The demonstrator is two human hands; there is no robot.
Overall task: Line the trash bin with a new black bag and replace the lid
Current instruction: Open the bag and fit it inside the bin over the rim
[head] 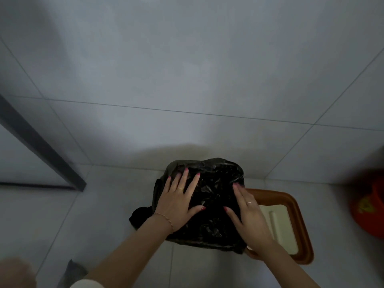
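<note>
Lid lies just right of bag, long axis fore-aft.
I see both hands flat, open on bag; R hand nearer lid than L hand.

Crinkled black plastic bag: thin film, glossy, creased highlights seen throughout. Brown-rimmed cream plastic lid: smooth, slight sheen noted. Pale grey floor and wall tiles: smooth, softly matt, thin grout lines. Dark frame bar: matt, material not determined.
</note>
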